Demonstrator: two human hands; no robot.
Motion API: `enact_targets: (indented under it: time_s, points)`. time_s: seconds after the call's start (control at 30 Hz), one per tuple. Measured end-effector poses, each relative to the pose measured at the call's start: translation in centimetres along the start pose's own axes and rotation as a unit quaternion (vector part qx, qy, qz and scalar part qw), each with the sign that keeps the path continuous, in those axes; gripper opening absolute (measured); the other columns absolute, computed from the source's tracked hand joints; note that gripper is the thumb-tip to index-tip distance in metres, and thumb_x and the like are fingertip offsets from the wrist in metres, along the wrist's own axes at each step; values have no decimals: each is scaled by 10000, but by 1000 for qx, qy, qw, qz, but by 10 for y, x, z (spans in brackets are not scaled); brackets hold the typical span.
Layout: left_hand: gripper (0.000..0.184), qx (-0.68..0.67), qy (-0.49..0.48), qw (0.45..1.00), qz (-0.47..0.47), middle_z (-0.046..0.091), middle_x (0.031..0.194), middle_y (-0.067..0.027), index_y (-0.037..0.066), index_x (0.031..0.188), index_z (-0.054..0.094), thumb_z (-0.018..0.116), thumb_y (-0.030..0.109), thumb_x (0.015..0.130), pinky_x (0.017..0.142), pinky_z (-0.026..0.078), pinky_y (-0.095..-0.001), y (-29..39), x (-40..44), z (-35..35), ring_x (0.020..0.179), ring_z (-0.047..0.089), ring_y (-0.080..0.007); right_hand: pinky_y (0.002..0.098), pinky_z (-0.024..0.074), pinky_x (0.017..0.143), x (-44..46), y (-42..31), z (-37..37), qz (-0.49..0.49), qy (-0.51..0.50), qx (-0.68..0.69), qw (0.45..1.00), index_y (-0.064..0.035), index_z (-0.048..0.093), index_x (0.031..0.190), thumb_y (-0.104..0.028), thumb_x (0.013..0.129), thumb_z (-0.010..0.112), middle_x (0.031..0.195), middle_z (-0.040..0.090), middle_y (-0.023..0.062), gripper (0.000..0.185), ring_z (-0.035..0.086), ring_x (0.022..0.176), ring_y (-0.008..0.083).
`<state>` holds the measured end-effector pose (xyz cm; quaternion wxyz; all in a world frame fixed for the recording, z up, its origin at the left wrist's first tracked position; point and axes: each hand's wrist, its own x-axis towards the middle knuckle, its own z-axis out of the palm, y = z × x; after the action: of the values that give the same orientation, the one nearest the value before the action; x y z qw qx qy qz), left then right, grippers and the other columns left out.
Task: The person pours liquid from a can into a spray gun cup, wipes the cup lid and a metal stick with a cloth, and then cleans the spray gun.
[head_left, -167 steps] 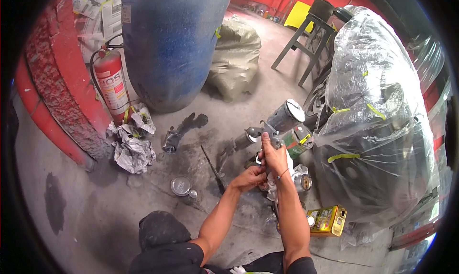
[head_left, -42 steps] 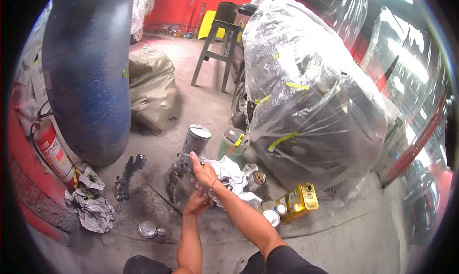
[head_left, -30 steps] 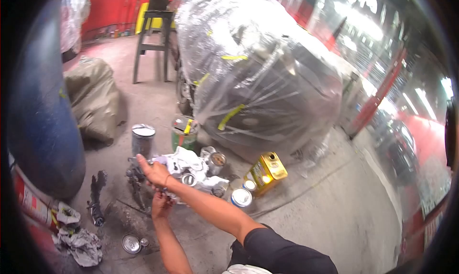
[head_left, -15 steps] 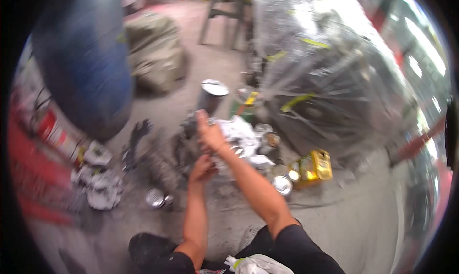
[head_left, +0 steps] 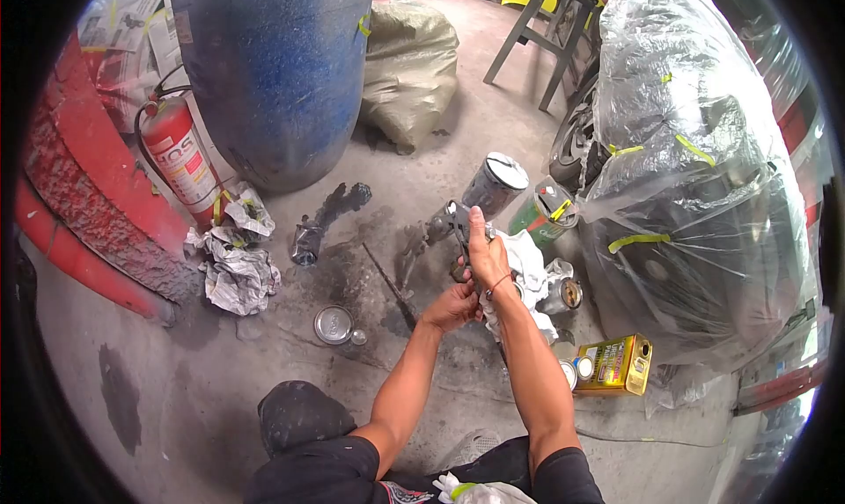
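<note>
My right hand [head_left: 489, 262] is wrapped round a dark spray gun [head_left: 460, 222], thumb stretched along its top. My left hand [head_left: 453, 307] is closed at the gun's lower end, just below the right hand; its fingertips are partly hidden, and the exact part they grip is unclear. White cloth or paper [head_left: 525, 262] lies right beside the right hand. Beyond the gun stands a grey can with a pale top [head_left: 495, 183], and a green can [head_left: 552, 212] is to its right. A thin dark stick [head_left: 388, 283] lies on the stained floor left of my hands.
A round metal lid [head_left: 334, 324], a yellow rectangular tin [head_left: 615, 365] and an open small can [head_left: 563, 294] are nearby. Crumpled newspaper [head_left: 239, 278], a fire extinguisher [head_left: 180, 152] and a blue drum [head_left: 273, 73] stand left. A plastic-wrapped bulk [head_left: 695, 205] borders the right.
The view has swung left and sharpened, so the surroundings sit farther right. My hands remain together, the right one still around the spray gun and the left one below it.
</note>
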<state>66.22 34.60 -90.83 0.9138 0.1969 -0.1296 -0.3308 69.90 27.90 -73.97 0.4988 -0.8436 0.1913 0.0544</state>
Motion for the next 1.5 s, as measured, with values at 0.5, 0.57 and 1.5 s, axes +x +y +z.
enact_targets:
  time_s: [0.5,0.57,1.5]
  points:
    - [259,40,39,998,-6,662,964,37,154,1161,598,658,204,914,662,545,-275,-12,8,-9,737,650,-115,348,467,456,20,25,13,-71,54,-81,993,48,585,742,-786,855,369,613,598,137,869,562,443,186]
    - [249,61,62,996,-12,666,960,34,154,1151,603,657,206,914,657,546,-275,-19,12,-17,735,651,-113,493,415,972,-1,3,7,-38,-13,-122,992,211,588,1073,-831,819,316,1025,604,402,1107,566,1110,484]
    - [232,-78,66,995,17,681,1003,-11,167,1126,648,673,184,897,658,586,-301,-13,9,-13,764,679,-168,463,487,873,-13,-3,15,-173,2,-154,973,-15,653,1143,-559,847,607,992,665,293,620,628,1018,439]
